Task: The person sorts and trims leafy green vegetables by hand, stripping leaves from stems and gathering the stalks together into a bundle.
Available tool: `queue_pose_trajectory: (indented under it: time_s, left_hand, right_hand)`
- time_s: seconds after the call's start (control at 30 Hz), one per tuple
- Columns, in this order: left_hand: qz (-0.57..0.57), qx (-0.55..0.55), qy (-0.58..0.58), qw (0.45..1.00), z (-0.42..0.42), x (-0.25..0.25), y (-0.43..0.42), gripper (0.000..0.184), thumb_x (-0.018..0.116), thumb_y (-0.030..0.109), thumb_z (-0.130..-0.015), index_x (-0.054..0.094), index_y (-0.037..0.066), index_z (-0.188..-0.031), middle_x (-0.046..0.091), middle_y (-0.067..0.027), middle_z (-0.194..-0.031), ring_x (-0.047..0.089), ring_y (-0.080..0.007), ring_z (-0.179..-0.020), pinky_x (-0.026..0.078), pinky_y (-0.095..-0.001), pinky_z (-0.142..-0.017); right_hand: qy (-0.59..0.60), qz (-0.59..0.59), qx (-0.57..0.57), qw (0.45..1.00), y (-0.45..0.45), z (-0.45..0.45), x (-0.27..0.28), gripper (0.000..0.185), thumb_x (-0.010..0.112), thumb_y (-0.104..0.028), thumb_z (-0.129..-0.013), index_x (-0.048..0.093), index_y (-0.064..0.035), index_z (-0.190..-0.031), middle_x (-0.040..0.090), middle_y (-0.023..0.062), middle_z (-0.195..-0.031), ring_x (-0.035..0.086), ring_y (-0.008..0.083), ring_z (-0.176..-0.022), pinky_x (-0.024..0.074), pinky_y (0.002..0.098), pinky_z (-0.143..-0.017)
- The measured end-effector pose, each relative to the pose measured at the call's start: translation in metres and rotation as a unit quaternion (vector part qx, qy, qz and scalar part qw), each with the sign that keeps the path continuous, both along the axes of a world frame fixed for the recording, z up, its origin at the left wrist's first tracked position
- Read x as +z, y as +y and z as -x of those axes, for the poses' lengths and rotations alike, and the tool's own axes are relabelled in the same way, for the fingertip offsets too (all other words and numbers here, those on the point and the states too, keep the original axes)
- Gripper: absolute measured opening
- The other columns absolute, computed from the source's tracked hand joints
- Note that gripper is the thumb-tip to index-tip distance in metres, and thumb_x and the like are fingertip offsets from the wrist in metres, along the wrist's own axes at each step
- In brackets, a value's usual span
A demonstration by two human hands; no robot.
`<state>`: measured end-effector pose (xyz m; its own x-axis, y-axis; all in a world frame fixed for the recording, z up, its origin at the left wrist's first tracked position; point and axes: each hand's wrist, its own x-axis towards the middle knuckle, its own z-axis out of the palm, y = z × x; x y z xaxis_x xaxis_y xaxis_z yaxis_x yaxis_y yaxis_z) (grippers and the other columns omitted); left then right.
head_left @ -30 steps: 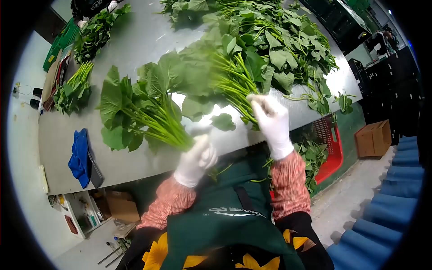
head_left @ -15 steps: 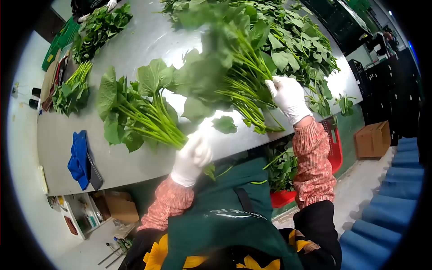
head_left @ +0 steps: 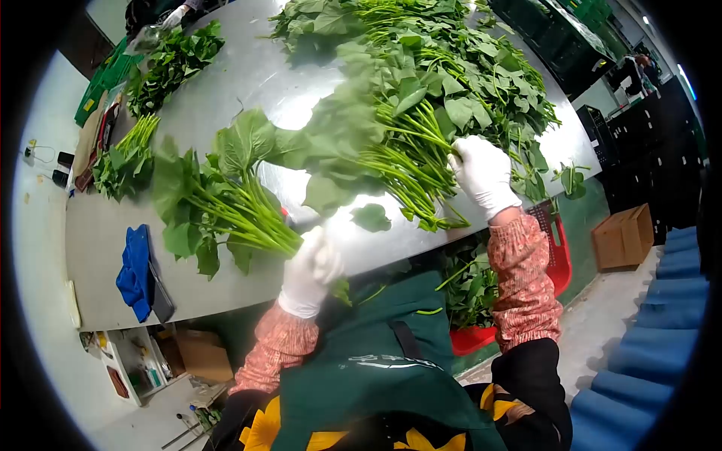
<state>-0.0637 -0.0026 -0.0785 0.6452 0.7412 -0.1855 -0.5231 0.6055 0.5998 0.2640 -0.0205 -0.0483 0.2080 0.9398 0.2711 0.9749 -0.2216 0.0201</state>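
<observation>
My left hand [head_left: 310, 267], in a white glove, is closed around the stem ends of a bunch of leafy greens [head_left: 233, 210]. The bunch fans out to the upper left over the table, with broad leaves at its far end. My right hand [head_left: 483, 174], also gloved, has its fingers closed on green stems at the near edge of a large heap of leafy greens [head_left: 481, 90]. Blurred leaves [head_left: 342, 120] hang between the bunch and the heap. A loose leaf [head_left: 371, 218] lies on the metal table [head_left: 203, 282] between my hands.
A blue cloth [head_left: 135, 272] and a dark flat object [head_left: 162, 297] lie at left. Tied-looking greens [head_left: 128, 158] and another pile [head_left: 177, 64] are beyond, near another person's gloved hand [head_left: 175, 16]. Below the edge stands a red basket [head_left: 558, 255]; a cardboard box [head_left: 623, 237] is at right.
My left hand and its bunch have shifted slightly left and down. The blurred leaves have moved, and a small red and grey thing now shows beside the bunch. The other person's hand has moved.
</observation>
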Motion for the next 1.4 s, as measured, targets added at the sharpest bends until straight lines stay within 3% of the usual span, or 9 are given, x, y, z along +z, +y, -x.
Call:
queue_pose_trajectory:
  time_s: [0.1, 0.27, 0.47, 0.73, 0.87, 1.07, 1.27, 1.33, 1.4]
  left_hand:
    - [-0.016, -0.014, -0.014, 1.000, -0.001, -0.003, 0.000, 0.033, 0.043, 0.024, -0.104, 0.047, 0.013, -0.074, 0.037, 0.0031, -0.053, 0.035, -0.0119, -0.041, 0.030, -0.0258, -0.046]
    - [-0.018, 0.000, 0.034, 0.999, -0.006, 0.003, -0.005, 0.034, 0.046, 0.026, -0.103, 0.046, 0.014, -0.072, 0.037, 0.0034, -0.052, 0.034, -0.0113, -0.041, 0.030, -0.0261, -0.045]
    - [0.001, 0.029, 0.035, 0.999, -0.001, 0.000, -0.004, 0.020, 0.051, 0.020, -0.101, 0.053, 0.009, -0.085, 0.046, 0.0003, -0.061, 0.041, -0.0104, -0.046, 0.035, -0.0250, -0.048]
    - [0.091, 0.027, 0.044, 0.995, -0.020, -0.004, 0.008, 0.023, 0.061, 0.021, -0.098, 0.063, 0.001, -0.108, 0.065, -0.0106, -0.083, 0.056, -0.0159, -0.061, 0.044, -0.0259, -0.054]
    - [0.064, 0.005, -0.005, 0.998, -0.029, 0.000, 0.003, 0.031, 0.057, 0.011, -0.097, 0.053, 0.001, -0.126, 0.064, -0.0142, -0.105, 0.057, -0.0139, -0.068, 0.044, -0.0244, -0.056]
    - [0.070, -0.008, -0.021, 0.997, -0.036, -0.007, -0.001, 0.028, 0.060, 0.010, -0.096, 0.055, -0.001, -0.122, 0.065, -0.0136, -0.101, 0.053, -0.0138, -0.064, 0.043, -0.0263, -0.057]
    - [0.075, -0.010, -0.010, 0.997, -0.044, 0.022, -0.011, 0.021, 0.060, 0.010, -0.095, 0.058, 0.002, -0.114, 0.060, -0.0081, -0.088, 0.040, -0.0083, -0.055, 0.034, -0.0239, -0.051]
    - [0.088, -0.003, -0.020, 0.996, -0.033, 0.013, -0.008, 0.019, 0.059, 0.011, -0.095, 0.059, 0.002, -0.112, 0.059, -0.0084, -0.090, 0.035, -0.0075, -0.054, 0.032, -0.0231, -0.051]
    - [0.083, -0.013, -0.036, 0.996, -0.027, 0.008, -0.009, 0.019, 0.059, 0.011, -0.095, 0.059, 0.002, -0.112, 0.058, -0.0083, -0.090, 0.036, -0.0080, -0.055, 0.032, -0.0236, -0.051]
  right_hand:
    - [0.184, -0.188, 0.051, 0.964, -0.007, -0.005, 0.021, 0.016, 0.072, -0.017, -0.080, 0.071, -0.0099, -0.095, 0.067, 0.0081, -0.085, 0.065, 0.0273, -0.071, 0.0526, 0.0355, -0.066]
    - [0.589, -0.345, 0.024, 0.731, -0.022, 0.032, 0.040, 0.022, 0.066, 0.002, -0.090, 0.065, 0.0005, -0.111, 0.069, 0.0035, -0.092, 0.064, 0.0069, -0.081, 0.0537, 0.0222, -0.072]
    - [0.697, -0.184, -0.052, 0.691, -0.025, 0.077, 0.003, 0.021, 0.071, -0.012, -0.090, 0.058, -0.0012, -0.103, 0.066, 0.0057, -0.081, 0.058, 0.0071, -0.060, 0.0502, 0.0219, -0.053]
    - [0.780, -0.270, -0.007, 0.564, -0.037, 0.133, -0.008, 0.018, 0.060, -0.020, -0.099, 0.056, -0.0027, -0.096, 0.065, 0.0071, -0.076, 0.060, 0.0117, -0.061, 0.0493, 0.0250, -0.055]
    - [0.678, -0.169, 0.012, 0.715, -0.050, 0.167, 0.012, 0.011, 0.062, -0.005, -0.094, 0.063, -0.0010, -0.084, 0.064, 0.0030, -0.079, 0.060, 0.0075, -0.072, 0.0476, 0.0213, -0.067]
    - [0.750, -0.242, -0.004, 0.615, -0.065, 0.184, 0.014, 0.010, 0.065, -0.008, -0.094, 0.064, 0.0000, -0.088, 0.069, 0.0048, -0.084, 0.058, 0.0041, -0.071, 0.0458, 0.0208, -0.058]
    - [0.629, -0.428, -0.080, 0.644, -0.082, 0.140, -0.016, 0.015, 0.057, -0.018, -0.101, 0.061, -0.0039, -0.099, 0.052, -0.0032, -0.071, 0.044, 0.0048, -0.059, 0.0393, 0.0214, -0.054]
    - [0.792, -0.490, -0.019, 0.363, -0.101, 0.087, -0.025, 0.028, 0.053, -0.032, -0.103, 0.060, -0.0043, -0.105, 0.048, -0.0036, -0.072, 0.037, 0.0070, -0.055, 0.0365, 0.0229, -0.052]
    - [0.818, -0.517, -0.108, 0.229, -0.102, 0.070, -0.017, 0.040, 0.052, -0.039, -0.102, 0.059, -0.0025, -0.116, 0.053, -0.0015, -0.080, 0.039, 0.0071, -0.056, 0.0360, 0.0226, -0.051]
